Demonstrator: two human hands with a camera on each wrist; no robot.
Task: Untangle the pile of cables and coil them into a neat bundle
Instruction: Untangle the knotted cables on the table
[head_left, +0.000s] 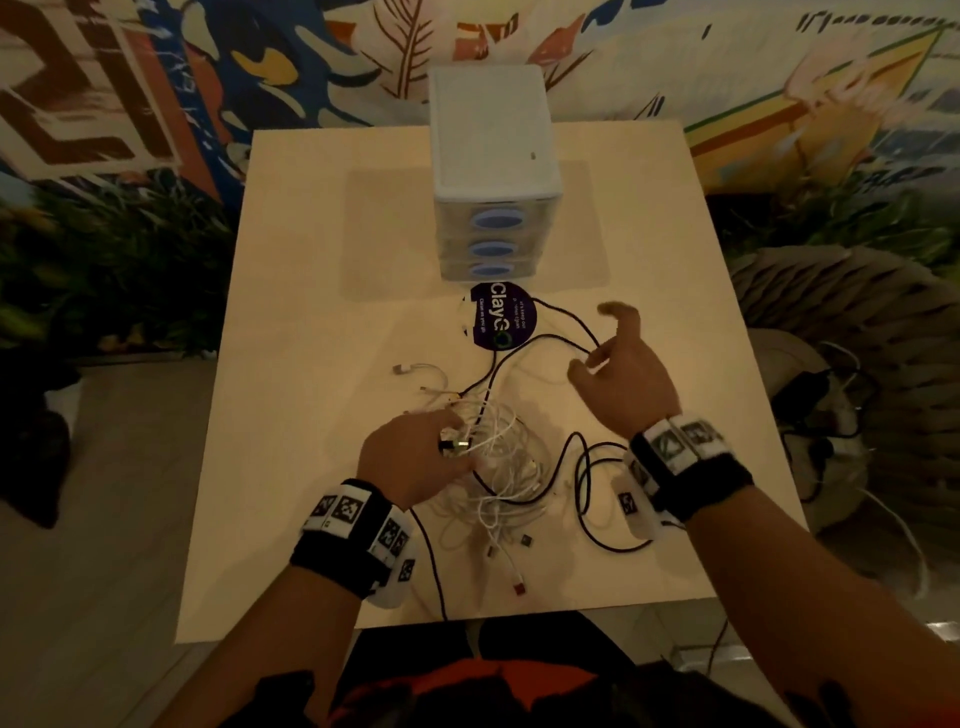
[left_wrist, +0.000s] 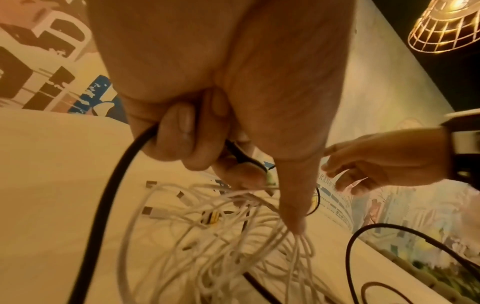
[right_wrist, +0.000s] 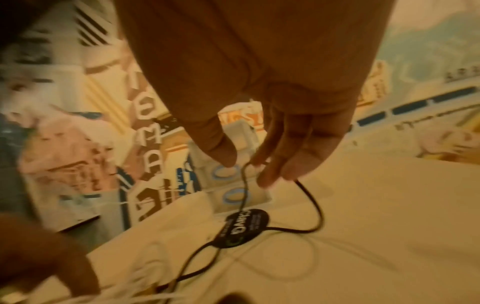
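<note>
the left hand (head_left: 415, 457) sits curled on the near-left edge of the tangle, fingers closed round a black cable (left_wrist: 103, 205); the left wrist view shows that cable passing through the fist and out toward the wrist, with the thumb reaching down among the white strands. something small and metallic, maybe a plug, shows at its knuckles in the head view, too small to name. the right hand (head_left: 618, 374) is raised above the tabletop (head_left: 311, 260), farther out and to the right, fingers loosely spread; in the right wrist view a thin black loop (right_wrist: 244, 176) is lifted at the fingertips (right_wrist: 272, 176) and seems pinched against the thumb, though blur makes that uncertain.

outward from the hands, the pile of white cables (head_left: 498, 467) lies between the two wrists, still knotted, with plugs spilling toward the near edge. the black cable's slack runs from the pile away to the far right, crossing a dark round sticker (head_left: 501, 322) in front of a small drawer unit (head_left: 493, 171), and another black loop (head_left: 587, 493) lies near the right wrist.

the coming move likely turns on this: the black cable's long run lies from the left hand's anchor out toward the right hand, so the right hand is the nearer one to draw it clear of the white strands.
</note>
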